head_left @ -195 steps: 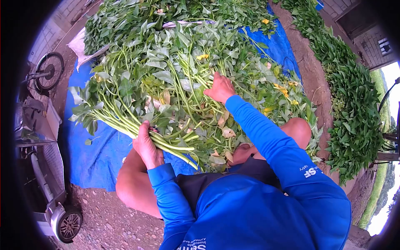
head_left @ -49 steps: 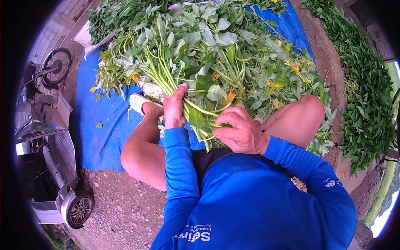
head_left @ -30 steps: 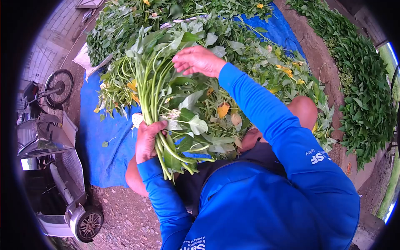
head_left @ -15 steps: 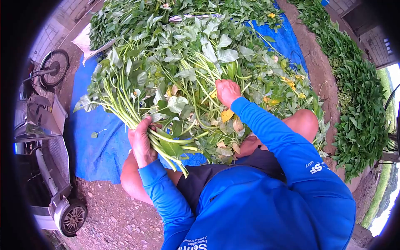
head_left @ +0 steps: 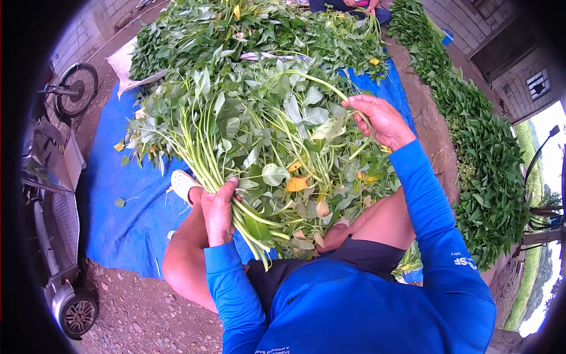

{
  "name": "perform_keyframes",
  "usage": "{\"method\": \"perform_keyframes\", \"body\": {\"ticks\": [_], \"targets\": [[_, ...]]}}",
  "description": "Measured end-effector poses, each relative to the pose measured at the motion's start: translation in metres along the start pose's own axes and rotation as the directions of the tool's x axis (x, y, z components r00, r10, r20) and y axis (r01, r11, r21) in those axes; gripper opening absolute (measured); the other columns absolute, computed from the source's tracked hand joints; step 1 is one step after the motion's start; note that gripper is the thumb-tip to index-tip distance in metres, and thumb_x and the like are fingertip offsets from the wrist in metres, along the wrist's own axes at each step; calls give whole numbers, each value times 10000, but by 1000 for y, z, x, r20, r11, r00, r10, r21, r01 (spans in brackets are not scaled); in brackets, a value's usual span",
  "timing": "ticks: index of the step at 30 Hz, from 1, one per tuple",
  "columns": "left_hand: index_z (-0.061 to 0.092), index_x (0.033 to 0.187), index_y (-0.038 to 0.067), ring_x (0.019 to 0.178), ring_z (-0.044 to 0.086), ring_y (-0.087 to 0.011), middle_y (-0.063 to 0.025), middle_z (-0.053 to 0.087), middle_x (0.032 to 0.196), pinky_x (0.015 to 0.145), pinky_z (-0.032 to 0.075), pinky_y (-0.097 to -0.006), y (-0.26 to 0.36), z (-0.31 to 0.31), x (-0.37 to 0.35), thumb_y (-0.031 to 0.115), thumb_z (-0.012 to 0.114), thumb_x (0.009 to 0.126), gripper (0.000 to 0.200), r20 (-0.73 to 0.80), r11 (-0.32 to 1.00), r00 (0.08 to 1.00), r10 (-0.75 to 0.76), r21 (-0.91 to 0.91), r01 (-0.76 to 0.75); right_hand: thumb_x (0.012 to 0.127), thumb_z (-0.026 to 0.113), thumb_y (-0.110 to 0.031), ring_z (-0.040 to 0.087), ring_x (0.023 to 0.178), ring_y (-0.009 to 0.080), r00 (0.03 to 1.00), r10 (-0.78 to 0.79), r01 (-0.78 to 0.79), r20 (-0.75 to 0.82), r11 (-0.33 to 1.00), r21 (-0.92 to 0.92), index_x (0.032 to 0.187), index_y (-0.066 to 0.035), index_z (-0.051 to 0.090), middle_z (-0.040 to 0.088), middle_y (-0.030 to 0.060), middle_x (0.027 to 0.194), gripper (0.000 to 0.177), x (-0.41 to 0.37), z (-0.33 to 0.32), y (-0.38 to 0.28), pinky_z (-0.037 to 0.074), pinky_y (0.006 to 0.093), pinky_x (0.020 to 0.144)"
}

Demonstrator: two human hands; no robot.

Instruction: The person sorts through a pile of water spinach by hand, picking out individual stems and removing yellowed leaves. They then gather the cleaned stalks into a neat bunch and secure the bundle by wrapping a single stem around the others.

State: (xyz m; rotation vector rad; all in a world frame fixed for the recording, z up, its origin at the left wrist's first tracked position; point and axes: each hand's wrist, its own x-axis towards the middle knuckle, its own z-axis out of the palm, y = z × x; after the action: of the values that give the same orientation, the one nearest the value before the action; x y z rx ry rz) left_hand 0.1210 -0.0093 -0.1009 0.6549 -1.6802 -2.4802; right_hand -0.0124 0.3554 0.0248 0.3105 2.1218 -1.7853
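Observation:
My left hand is closed round a bunch of leafy green stems that look like water spinach. Their cut ends point down toward my lap, while the leaves fan out up and left. Raised to the right, my right hand pinches one long stem, which arches left over the heap. Below both hands spreads a loose heap of the same greens, with several yellowed leaves among them.
A blue tarp lies under the greens. Another pile sits at the back, where a seated person partly shows. A long row of greens runs along the right. A motorbike wheel and a metal sidecar stand left.
My right hand has risen out of the heap and moved right, drawing up a single stem. My left hand keeps its bunch, slightly lower and farther right. The view has shifted, showing the person at the back.

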Motion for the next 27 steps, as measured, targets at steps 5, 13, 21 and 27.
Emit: {"method": "perform_keyframes", "body": {"ticks": [5, 13, 21, 27], "targets": [[709, 1005, 3, 588, 627, -108, -37, 699, 778, 530, 516, -255, -25, 13, 9, 135, 784, 944, 164, 52, 998, 997, -64, 33, 62, 1073, 606, -222, 546, 710, 61, 968, -36, -75, 249, 904, 422, 1401, -15, 654, 610, -20, 933, 390, -17, -25, 20, 434, 228, 570], [720, 1006, -5, 580, 627, -107, -36, 690, 748, 538, 528, -255, -34, 40, 7, 142, 783, 934, 175, 112, 991, 986, -123, 64, 117, 1062, 659, -139, 579, 880, 79, 963, -264, 242, 56, 936, 257, 1556, 13, 527, 649, -10, 1072, 534, -52, -30, 36, 486, 251, 804], [629, 1106, 76, 573, 613, -155, -36, 642, 795, 521, 543, -308, -116, 56, 27, 96, 790, 922, 244, 116, 946, 950, -292, -109, 304, 1142, 571, -413, 315, 507, 37, 952, -14, 134, -306, 918, 373, 1117, -27, 659, 453, -62, 677, 397, -46, -22, 54, 254, 240, 457], [633, 1084, 27, 569, 626, -157, -58, 662, 781, 517, 553, -308, -130, 53, 30, 57, 762, 909, 219, 126, 949, 946, -297, -75, 308, 991, 757, -305, 349, 505, 34, 913, -96, 195, -397, 956, 217, 1033, -39, 669, 448, -81, 654, 284, -36, -23, 68, 262, 247, 462]]}}
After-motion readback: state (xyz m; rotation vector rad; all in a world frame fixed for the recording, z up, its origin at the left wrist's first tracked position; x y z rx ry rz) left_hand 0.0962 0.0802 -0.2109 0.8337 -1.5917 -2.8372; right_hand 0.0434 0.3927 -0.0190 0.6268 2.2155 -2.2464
